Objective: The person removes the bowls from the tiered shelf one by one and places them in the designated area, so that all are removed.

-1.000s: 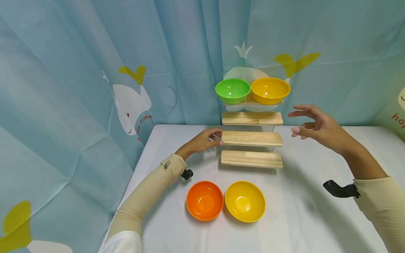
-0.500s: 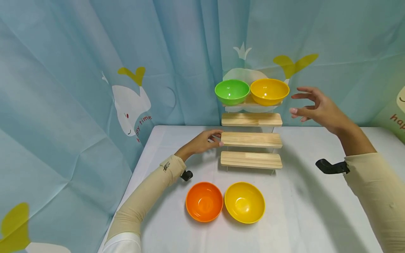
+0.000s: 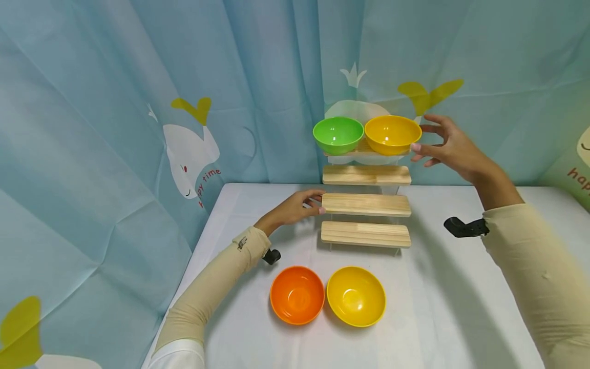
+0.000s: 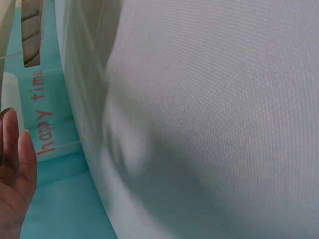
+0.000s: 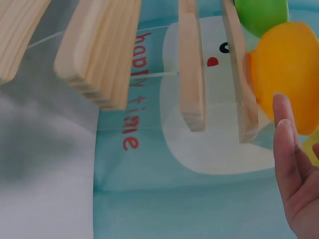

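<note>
My left hand grips the left end of a board on the tiered wooden shelf, thumb at the front edge and fingers behind; the left wrist view shows only part of this hand. On the top tier sit a green bowl and, right of it, an orange-yellow bowl. My right hand is at that bowl's right side, fingers spread around it and thumb low in front. In the right wrist view, fingertips overlap the bowl's side; whether they touch it I cannot tell.
An orange bowl and a yellow bowl stand side by side on the white tablecloth, in front of the shelf. A blue curtain with printed figures hangs behind and to the left.
My right hand has risen and moved left, from beside the shelf's middle tiers to the orange-yellow bowl on top. The left hand and all the bowls have stayed put.
</note>
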A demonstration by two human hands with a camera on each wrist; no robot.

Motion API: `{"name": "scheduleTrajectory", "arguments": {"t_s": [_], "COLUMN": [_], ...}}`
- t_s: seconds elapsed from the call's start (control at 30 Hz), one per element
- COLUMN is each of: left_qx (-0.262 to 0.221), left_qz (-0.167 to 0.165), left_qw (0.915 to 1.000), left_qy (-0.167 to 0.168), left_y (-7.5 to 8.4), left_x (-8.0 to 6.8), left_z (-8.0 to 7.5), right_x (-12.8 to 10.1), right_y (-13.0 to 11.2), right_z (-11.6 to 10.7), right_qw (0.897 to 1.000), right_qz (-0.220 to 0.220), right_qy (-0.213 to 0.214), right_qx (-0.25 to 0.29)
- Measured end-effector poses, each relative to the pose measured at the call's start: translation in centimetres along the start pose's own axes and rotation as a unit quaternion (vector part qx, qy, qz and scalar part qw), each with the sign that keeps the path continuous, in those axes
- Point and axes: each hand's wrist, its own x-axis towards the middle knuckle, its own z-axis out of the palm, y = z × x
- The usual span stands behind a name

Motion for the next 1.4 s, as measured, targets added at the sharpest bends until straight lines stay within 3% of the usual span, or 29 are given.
{"name": "scheduleTrajectory", "arguments": {"t_s": [0.47, 1.4], "left_qx": [-0.001, 0.001], "left_qz": [0.000, -0.003], "left_qw": [1.0000, 1.0000], "left_qy": [0.000, -0.003], "left_y": [0.0, 0.2], "left_x": [0.1, 0.0], "left_z": [0.1, 0.1], "right_x": [1.6, 2.4], "right_y": [-0.4, 0.0], "right_z": [1.0, 1.6], "right_qw": [0.999, 1.000], "right_qz": [0.020, 0.016], "right_qy": [-0.032, -0.017], "right_qx": [0.007, 0.009]}}
